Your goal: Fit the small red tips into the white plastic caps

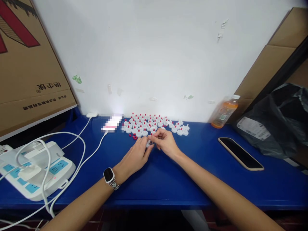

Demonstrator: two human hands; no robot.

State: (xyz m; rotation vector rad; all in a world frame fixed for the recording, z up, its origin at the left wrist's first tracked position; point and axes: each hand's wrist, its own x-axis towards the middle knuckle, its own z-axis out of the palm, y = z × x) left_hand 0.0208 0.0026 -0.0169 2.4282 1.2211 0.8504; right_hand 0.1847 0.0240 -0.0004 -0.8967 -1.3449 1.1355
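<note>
My left hand (137, 154) is closed around a white plastic nozzle cap (148, 143), mostly covered by the fingers. Against the top of that cap, my right hand (166, 142) makes a pinch; whatever is between its thumb and forefinger is hidden. Just beyond the hands stand many white nozzle caps (139, 133), grouped close together near the wall, most with a red tip on top. A few at the right side of the group, such as a bare white cap (185, 132), show no red tip. Several loose red tips (134, 138) lie beside my left fingers.
A white power strip (64, 175) with looping cables takes up the table's left side. Near the wall lies a pixelated bright device (112, 124) on a cable. To the right are a phone (240, 154), an orange drink bottle (224, 113) and a black plastic bag (276, 118).
</note>
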